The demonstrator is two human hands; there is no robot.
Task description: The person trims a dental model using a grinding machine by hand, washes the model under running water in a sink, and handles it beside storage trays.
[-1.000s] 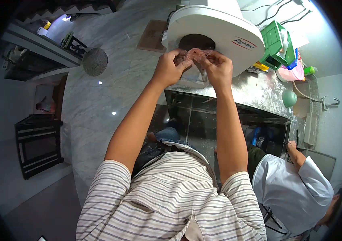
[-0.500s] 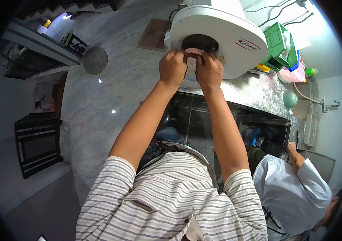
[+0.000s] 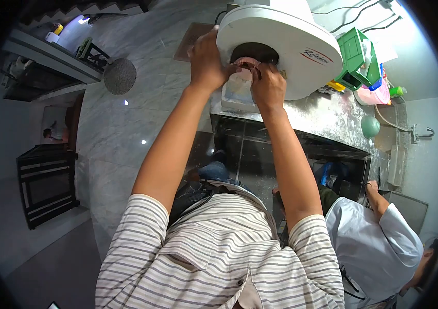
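Note:
A pink, horseshoe-shaped dental cast (image 3: 247, 62) sits at the dark round opening (image 3: 262, 51) of a white machine (image 3: 301, 38). My right hand (image 3: 269, 85) pinches the cast's right side, with its fingertips partly hidden. My left hand (image 3: 208, 64) is spread at the machine's left edge, its fingers reaching up along the casing. The left thumb points toward the cast's left end; whether it touches is unclear. Below the opening, a pale tray (image 3: 239, 95) shows between my forearms.
A green bin (image 3: 355, 59) and a pink basin (image 3: 376, 95) stand right of the machine. On the wet counter (image 3: 327, 116) are a green round object (image 3: 370, 126) and, farther right, a tap (image 3: 422, 134). A person in a white top (image 3: 373, 242) sits at lower right.
My left hand has come off the cast's left side and moved up and left to the machine's edge, fingers spreading. My right hand stays on the cast. The pale tray is more exposed.

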